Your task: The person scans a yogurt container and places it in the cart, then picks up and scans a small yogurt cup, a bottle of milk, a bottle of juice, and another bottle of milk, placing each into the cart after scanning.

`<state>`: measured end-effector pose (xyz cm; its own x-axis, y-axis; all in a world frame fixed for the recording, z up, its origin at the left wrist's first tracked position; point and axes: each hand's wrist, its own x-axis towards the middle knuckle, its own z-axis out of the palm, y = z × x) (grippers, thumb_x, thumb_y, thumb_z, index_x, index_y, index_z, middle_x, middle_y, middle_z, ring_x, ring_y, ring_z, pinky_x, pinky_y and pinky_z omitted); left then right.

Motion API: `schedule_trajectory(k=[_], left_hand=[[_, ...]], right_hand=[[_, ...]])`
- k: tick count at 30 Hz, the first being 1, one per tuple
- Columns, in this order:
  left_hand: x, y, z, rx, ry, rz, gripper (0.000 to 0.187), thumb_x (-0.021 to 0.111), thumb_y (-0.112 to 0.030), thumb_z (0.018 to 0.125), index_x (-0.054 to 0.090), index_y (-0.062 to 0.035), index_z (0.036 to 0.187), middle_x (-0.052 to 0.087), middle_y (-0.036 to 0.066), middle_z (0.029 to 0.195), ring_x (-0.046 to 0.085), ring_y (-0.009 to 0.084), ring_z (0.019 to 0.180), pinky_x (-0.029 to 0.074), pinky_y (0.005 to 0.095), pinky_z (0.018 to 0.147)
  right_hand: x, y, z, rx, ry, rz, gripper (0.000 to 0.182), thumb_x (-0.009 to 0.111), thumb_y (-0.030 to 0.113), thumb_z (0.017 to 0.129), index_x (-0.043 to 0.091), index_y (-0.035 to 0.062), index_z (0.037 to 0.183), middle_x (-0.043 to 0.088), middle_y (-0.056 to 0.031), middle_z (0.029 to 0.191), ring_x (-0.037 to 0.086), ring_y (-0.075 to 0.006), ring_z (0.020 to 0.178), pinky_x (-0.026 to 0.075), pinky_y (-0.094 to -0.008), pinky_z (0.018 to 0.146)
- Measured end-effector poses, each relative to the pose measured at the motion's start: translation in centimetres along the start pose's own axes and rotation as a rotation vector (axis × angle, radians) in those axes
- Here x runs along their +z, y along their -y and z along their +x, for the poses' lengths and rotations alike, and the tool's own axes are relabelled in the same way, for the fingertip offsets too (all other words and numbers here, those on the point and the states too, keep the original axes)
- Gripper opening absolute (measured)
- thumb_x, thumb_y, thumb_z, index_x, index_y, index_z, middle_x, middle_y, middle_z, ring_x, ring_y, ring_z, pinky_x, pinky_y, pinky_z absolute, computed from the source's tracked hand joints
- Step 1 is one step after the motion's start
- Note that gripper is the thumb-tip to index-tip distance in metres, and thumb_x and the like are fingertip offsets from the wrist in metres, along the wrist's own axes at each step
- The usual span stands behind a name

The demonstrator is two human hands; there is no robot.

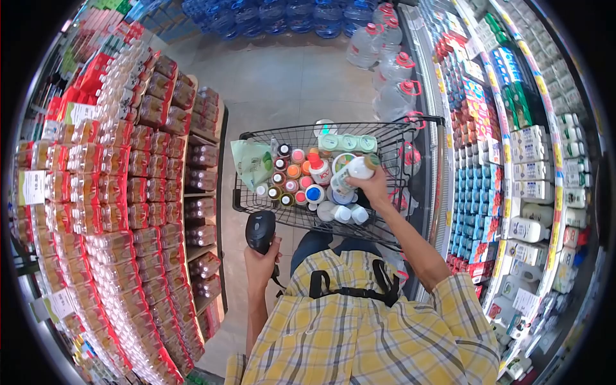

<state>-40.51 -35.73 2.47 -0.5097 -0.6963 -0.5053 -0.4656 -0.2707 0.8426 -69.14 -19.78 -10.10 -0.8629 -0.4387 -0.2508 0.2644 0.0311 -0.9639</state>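
My right hand [373,187] grips a white bottle [359,168] with a greenish cap, tilted above the right side of a black wire shopping cart [256,136]. My left hand [262,262] is closed around the handle of a black handheld scanner [260,231], outside the cart's near left corner. Inside the cart stand several bottles with coloured caps, among them a bottle with a blue cap [314,194] and one with a red top [314,160]. A pack with pale green round lids [348,142] lies along the far side. A pale green bag [251,163] sits at the left end.
Tall stacks of shrink-wrapped bottle packs [96,179] line the left side. Refrigerated shelves [475,192] of cartons and bottles run along the right. Large clear water jugs [396,97] stand beside the cooler, and blue water bottles [276,18] at the far end.
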Motion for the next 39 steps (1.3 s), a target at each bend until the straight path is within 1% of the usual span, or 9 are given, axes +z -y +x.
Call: schedule_trajectory(k=[3, 4, 8, 15, 18, 23, 26, 29, 39], left_hand=[[-0.9, 1.2, -0.8, -0.027, -0.047, -0.018, 0.024, 0.068, -0.009, 0.088, 0.064, 0.0053, 0.108, 0.07, 0.011, 0.087, 0.058, 0.0103, 0.055, 0.045, 0.024, 0.048], [-0.7, 0.6, -1.3, -0.037, -0.102, -0.065, 0.019, 0.072, -0.012, 0.086, 0.066, 0.0035, 0.095, 0.063, 0.003, 0.071, 0.058, 0.0098, 0.054, 0.044, 0.0245, 0.048], [-1.7, 2.4, -2.5, -0.112, -0.21, -0.038, 0.017, 0.074, -0.014, 0.085, 0.066, 0.0016, 0.085, 0.061, 0.003, 0.061, 0.057, 0.0096, 0.051, 0.044, 0.0245, 0.048], [-2.4, 4.3, -3.3, -0.173, -0.311, -0.001, 0.02, 0.074, -0.018, 0.084, 0.067, -0.0001, 0.078, 0.061, 0.003, 0.06, 0.056, 0.0091, 0.051, 0.044, 0.0268, 0.049], [-2.3, 3.3, -3.2, -0.261, -0.296, 0.032, 0.02, 0.074, -0.017, 0.083, 0.066, -0.0001, 0.077, 0.061, 0.002, 0.059, 0.055, 0.0087, 0.051, 0.043, 0.0272, 0.049], [-2.6, 4.7, -2.5, -0.244, -0.287, -0.02, 0.021, 0.074, -0.017, 0.083, 0.065, -0.0001, 0.076, 0.06, 0.002, 0.058, 0.054, 0.008, 0.051, 0.042, 0.027, 0.049], [-2.8, 4.9, -2.0, -0.255, -0.282, -0.015, 0.02, 0.074, -0.016, 0.083, 0.065, 0.0003, 0.076, 0.06, 0.002, 0.059, 0.055, 0.0083, 0.051, 0.043, 0.0269, 0.049], [-2.8, 4.7, -1.4, -0.265, -0.277, -0.018, 0.019, 0.074, -0.016, 0.083, 0.065, 0.0006, 0.077, 0.061, 0.002, 0.059, 0.056, 0.0088, 0.051, 0.044, 0.0268, 0.049], [-3.1, 4.5, -0.4, -0.315, -0.251, 0.001, 0.017, 0.073, -0.014, 0.082, 0.065, 0.0011, 0.08, 0.061, 0.003, 0.061, 0.058, 0.0095, 0.054, 0.046, 0.0269, 0.051]], right_hand=[[4.1, 0.2, 2.2, -0.141, 0.062, -0.324, 0.069, 0.088, 0.013, 0.057, 0.057, 0.0018, 0.117, 0.068, -0.0098, 0.105, 0.066, -0.0206, 0.097, 0.052, -0.0337, 0.087], [5.6, -0.3, 3.0, -0.17, 0.056, -0.354, 0.069, 0.088, 0.014, 0.057, 0.056, 0.0023, 0.117, 0.068, -0.0108, 0.104, 0.066, -0.0221, 0.097, 0.053, -0.0344, 0.087], [11.1, -3.7, 7.0, -0.239, 0.039, -0.415, 0.069, 0.088, 0.019, 0.057, 0.056, 0.005, 0.117, 0.069, -0.0135, 0.103, 0.067, -0.0275, 0.097, 0.053, -0.0373, 0.086], [17.3, -8.5, 11.7, -0.34, -0.107, -0.549, 0.064, 0.084, 0.018, 0.059, 0.055, 0.0076, 0.116, 0.068, -0.0144, 0.1, 0.066, -0.0347, 0.094, 0.052, -0.0431, 0.081], [18.3, -10.3, 12.7, -0.343, -0.136, -0.567, 0.066, 0.085, 0.019, 0.06, 0.055, 0.0063, 0.117, 0.066, -0.015, 0.102, 0.066, -0.0339, 0.096, 0.052, -0.0416, 0.083], [18.9, -12.4, 13.4, -0.4, -0.199, -0.623, 0.068, 0.084, 0.015, 0.059, 0.053, 0.0027, 0.118, 0.058, -0.0163, 0.11, 0.058, -0.0351, 0.104, 0.048, -0.0416, 0.09], [19.1, -13.8, 13.8, -0.354, -0.248, -0.611, 0.065, 0.079, 0.012, 0.063, 0.052, 0.0035, 0.121, 0.053, -0.0174, 0.115, 0.053, -0.0373, 0.11, 0.045, -0.0423, 0.095], [19.4, -14.1, 13.9, -0.321, -0.289, -0.579, 0.07, 0.08, 0.012, 0.062, 0.05, 0.0026, 0.124, 0.053, -0.0176, 0.115, 0.053, -0.0375, 0.109, 0.044, -0.0429, 0.096], [19.6, -15.5, 15.3, -0.273, -0.423, -0.528, 0.068, 0.085, 0.016, 0.056, 0.056, 0.0029, 0.116, 0.059, -0.0168, 0.11, 0.057, -0.0363, 0.105, 0.045, -0.0444, 0.093]])
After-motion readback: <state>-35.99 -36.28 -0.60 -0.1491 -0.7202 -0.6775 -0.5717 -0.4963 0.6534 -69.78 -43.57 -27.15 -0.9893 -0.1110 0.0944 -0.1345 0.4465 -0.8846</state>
